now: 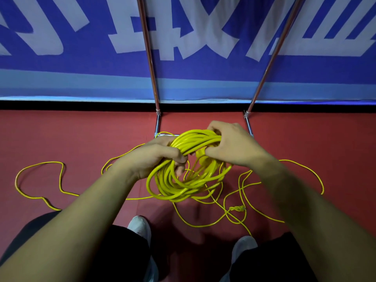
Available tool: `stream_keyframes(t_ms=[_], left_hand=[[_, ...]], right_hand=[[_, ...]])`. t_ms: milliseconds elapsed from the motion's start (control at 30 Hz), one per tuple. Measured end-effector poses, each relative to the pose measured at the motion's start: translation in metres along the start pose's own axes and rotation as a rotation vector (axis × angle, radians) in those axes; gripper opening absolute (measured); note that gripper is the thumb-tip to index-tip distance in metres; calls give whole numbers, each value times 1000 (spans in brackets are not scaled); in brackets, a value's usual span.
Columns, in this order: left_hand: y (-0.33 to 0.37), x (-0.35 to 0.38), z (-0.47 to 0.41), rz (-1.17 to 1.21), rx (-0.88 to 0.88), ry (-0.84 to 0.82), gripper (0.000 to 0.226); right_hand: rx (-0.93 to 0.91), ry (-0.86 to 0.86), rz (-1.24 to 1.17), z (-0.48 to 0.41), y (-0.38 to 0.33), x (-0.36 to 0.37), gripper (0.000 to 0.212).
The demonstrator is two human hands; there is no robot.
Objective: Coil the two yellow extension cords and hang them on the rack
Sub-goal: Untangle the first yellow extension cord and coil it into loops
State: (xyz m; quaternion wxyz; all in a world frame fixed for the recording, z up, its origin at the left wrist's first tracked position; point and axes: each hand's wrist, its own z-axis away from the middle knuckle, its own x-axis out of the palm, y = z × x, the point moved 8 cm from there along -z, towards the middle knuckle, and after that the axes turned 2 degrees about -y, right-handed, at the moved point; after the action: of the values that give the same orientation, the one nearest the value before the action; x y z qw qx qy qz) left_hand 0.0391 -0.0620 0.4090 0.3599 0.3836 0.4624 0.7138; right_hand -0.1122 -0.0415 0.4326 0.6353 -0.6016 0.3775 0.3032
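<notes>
Indoor hall, red floor (61,139), blue banner (81,64)

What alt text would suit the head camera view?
A left hand and a right hand grip a coiled bundle of yellow extension cord above a red floor. Loose yellow cord sprawls there, before metal rack poles and a blue banner.

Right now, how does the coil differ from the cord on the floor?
The coil is bundled in tight loops; the floor cord sprawls in loose curves. The left hand and right hand grip the coil; the floor cord lies on the red floor. Both are yellow.
</notes>
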Motion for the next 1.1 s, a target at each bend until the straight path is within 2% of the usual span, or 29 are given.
stream_keyframes(t_ms=[100, 233, 333, 433, 533, 667, 800, 867, 967, 1033, 1100], left_hand=[[7, -3, 3, -87, 8, 66, 13], [17, -9, 3, -469, 64, 151, 25], [20, -21, 2, -682, 99, 305, 31], [24, -29, 5, -769, 146, 475, 28], [20, -36, 5, -739, 101, 569, 35], [8, -33, 0, -635, 71, 493, 46], [5, -32, 0, -557, 71, 508, 40], [9, -29, 0, -395, 123, 504, 33], [21, -24, 3, -186, 238, 504, 28], [27, -26, 5, -195, 273, 529, 28], [29, -28, 5, -220, 273, 535, 30]], right_hand=[[0, -4, -47, 0, 2, -8, 39], [-3, -7, -61, 2, 2, -14, 37], [52, -5, -109, 3, 8, -15, 37], [78, 18, -179, 4, 11, -18, 36], [69, 47, -245, 4, 11, -22, 31], [68, 68, -296, 5, 12, -23, 32], [106, 88, -352, 5, 18, -22, 34], [118, 118, -384, 4, 22, -26, 32], [106, 141, -305, 3, 27, -33, 18], [110, 119, -215, 3, 31, -31, 26], [72, 126, -149, 4, 29, -28, 45]])
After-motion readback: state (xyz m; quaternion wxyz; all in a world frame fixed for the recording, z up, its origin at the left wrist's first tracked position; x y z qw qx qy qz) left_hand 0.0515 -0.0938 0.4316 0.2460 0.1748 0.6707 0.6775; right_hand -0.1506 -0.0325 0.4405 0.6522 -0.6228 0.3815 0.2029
